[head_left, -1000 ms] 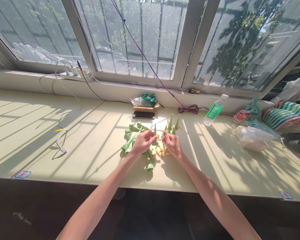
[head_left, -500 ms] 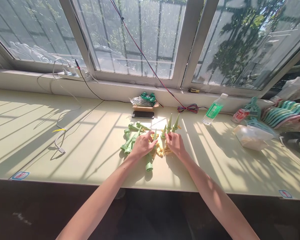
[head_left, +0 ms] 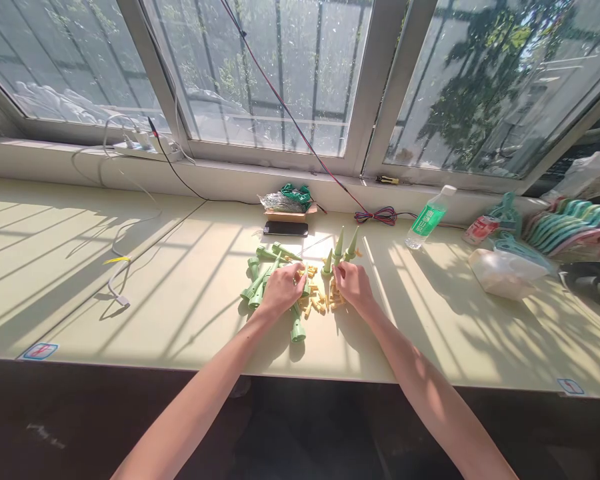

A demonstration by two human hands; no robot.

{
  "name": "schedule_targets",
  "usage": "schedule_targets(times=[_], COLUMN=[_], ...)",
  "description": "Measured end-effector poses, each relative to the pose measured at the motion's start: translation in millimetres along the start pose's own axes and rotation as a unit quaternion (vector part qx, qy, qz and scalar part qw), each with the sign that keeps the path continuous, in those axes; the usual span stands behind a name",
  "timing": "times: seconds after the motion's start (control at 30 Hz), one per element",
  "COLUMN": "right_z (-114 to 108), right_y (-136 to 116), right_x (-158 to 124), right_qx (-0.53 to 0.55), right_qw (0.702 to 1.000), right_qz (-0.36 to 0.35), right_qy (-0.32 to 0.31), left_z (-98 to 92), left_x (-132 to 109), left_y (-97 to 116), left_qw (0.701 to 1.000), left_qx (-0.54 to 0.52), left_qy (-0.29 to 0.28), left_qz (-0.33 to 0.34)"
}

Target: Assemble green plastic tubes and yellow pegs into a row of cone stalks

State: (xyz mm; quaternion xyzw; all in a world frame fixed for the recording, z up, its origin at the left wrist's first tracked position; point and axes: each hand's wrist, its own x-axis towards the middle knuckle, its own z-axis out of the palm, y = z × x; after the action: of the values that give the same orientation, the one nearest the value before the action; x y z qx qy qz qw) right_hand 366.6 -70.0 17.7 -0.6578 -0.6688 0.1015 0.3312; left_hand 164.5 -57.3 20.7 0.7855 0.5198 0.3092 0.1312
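Note:
My left hand [head_left: 283,288] is closed round a green watering spike [head_left: 306,289], its point up and part of it hidden by my fingers. Beside that hand lies a pile of green spikes [head_left: 254,288], with another spike [head_left: 297,327] lying nearer the table's front. My right hand [head_left: 353,284] is pinched near three green spikes [head_left: 339,244] that stand point up. What it holds, if anything, is too small to make out. Small yellow plastic pieces [head_left: 316,299] lie scattered between my hands, some of them under my right fingers.
Behind the parts lie a black phone [head_left: 286,229] and a small cardboard box [head_left: 290,216] with plastic wrap. To the right are a bottle [head_left: 427,220], a red can [head_left: 481,230], a white bag [head_left: 505,273] and hangers [head_left: 570,230]. A cable [head_left: 117,293] lies at left.
My left hand has shifted slightly left and its fingers have drawn in at the spike, uncovering more yellow pieces. My right hand has moved slightly right, staying pinched by the standing spikes.

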Motion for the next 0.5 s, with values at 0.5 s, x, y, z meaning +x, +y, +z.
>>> schedule_targets(times=[0.5], right_z=[-5.5], right_y=[3.1], right_x=[2.7], right_qx=[-0.052], right_qw=[0.998], right_qz=[-0.003], right_qy=[-0.034], left_z=[-19.4], left_x=[4.6], left_y=[-3.0], left_qw=[0.979], left_qx=[-0.115], left_qy=[0.158], left_qz=[-0.067])
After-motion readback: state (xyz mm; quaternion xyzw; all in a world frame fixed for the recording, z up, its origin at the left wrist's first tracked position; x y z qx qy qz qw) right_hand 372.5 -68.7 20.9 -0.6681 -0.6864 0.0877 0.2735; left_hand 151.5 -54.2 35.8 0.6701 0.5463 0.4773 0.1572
